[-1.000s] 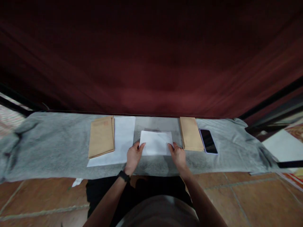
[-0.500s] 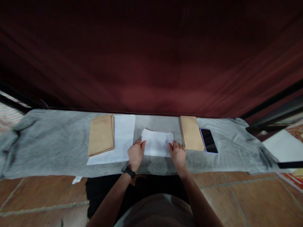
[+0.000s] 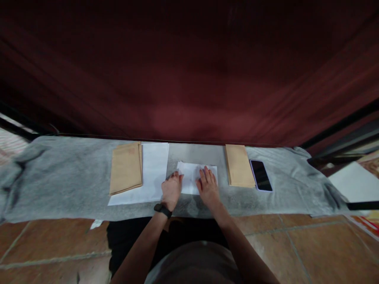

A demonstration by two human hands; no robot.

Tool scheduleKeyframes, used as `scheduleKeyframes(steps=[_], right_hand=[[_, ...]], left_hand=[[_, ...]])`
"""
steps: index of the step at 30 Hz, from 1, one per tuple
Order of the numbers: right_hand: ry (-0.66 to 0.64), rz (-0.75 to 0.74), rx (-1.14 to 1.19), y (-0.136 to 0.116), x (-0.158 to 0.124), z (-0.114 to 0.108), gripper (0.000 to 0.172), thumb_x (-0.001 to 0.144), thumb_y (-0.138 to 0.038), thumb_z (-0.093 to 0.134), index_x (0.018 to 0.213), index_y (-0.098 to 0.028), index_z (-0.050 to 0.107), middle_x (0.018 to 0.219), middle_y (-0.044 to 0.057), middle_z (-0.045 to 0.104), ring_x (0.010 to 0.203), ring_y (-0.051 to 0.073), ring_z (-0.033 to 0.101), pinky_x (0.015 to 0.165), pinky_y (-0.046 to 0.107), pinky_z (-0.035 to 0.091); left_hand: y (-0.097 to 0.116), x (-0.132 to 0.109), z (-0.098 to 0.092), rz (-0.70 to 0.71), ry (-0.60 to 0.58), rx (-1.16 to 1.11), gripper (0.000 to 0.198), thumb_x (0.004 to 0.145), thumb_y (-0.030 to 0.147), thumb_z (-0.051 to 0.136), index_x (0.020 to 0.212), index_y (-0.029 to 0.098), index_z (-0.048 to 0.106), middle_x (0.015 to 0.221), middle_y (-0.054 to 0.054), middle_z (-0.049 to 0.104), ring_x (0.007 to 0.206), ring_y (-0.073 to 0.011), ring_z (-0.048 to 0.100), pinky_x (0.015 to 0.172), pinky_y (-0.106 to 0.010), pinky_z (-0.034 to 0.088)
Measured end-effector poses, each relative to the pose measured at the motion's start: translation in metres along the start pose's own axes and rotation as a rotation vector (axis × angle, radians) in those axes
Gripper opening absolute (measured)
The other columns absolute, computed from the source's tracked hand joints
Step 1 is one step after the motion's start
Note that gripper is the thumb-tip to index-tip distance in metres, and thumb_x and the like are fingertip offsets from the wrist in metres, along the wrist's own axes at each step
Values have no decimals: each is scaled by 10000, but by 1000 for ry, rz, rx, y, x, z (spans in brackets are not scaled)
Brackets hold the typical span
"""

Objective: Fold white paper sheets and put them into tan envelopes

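Note:
A folded white sheet of paper [image 3: 189,179] lies in front of me on the grey cloth, its fold towards me. My left hand [image 3: 171,190], with a dark watch [image 3: 162,210] at the wrist, pinches the paper's left edge between thumb and curled fingers. My right hand [image 3: 209,187] rests flat on the right half of the paper, fingers outstretched and holding nothing. To the left, larger white paper [image 3: 155,169] lies partly under several brown envelopes [image 3: 126,167]. A narrower stack of brown envelopes [image 3: 240,165] sits to the right of the folded paper.
A phone [image 3: 261,175] in a light purple case lies beside the right-hand stack. Grey cloth [image 3: 74,177] covers the narrow surface, and a dark red curtain [image 3: 189,79] hangs behind it. Metal bars [image 3: 340,125] stand at the far right. Brown floor tiles [image 3: 325,240] show below.
My right hand has let go of the paper's right edge and moved left, flattening onto the sheet. The paper now lies folded flatter. My left hand stays at the left edge.

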State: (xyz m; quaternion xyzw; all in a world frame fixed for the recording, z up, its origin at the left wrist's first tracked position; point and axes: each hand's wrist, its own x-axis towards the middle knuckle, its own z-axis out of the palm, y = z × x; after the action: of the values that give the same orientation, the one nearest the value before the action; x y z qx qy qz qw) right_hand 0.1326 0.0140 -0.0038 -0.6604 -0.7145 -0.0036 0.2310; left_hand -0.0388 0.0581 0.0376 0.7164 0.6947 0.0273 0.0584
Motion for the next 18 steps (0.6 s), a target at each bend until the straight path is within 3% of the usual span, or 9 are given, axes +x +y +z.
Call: scheduleKeyframes(steps=[9, 12, 15, 18], right_hand=[[-35, 26, -102, -3, -9, 11, 585, 1033, -415, 430, 1541, -132, 361, 1603, 185, 306, 1483, 330, 286, 1182, 542, 253], [-16, 32, -112, -3, -9, 13, 592, 1028, -418, 436, 1543, -137, 356, 1606, 186, 294, 1483, 340, 282, 1176, 568, 246], [-11, 28, -113, -4, -9, 13, 577, 1028, -403, 433, 1535, -136, 371, 1606, 187, 293, 1481, 340, 287, 1172, 573, 248], [-38, 27, -121, -5, -9, 12, 563, 1028, -372, 421, 1528, -116, 383, 1609, 196, 276, 1482, 346, 282, 1176, 577, 237]], left_hand=[[1, -1, 4, -51, 3, -40, 436, 1045, 393, 296, 1182, 106, 596, 887, -172, 724, 824, -281, 723, 671, -329, 501], [3, -3, -1, -39, 45, -56, 397, 1036, 345, 329, 1239, 111, 576, 974, -175, 718, 901, -286, 709, 792, -384, 520], [9, -7, -2, 88, 175, -67, 418, 1002, 201, 342, 1376, 109, 504, 1308, -222, 616, 1235, -327, 580, 1033, -496, 430], [22, -12, 8, 365, 205, -124, 522, 975, 144, 347, 1494, 161, 396, 1567, -144, 407, 1479, -290, 311, 1193, -516, 265]])
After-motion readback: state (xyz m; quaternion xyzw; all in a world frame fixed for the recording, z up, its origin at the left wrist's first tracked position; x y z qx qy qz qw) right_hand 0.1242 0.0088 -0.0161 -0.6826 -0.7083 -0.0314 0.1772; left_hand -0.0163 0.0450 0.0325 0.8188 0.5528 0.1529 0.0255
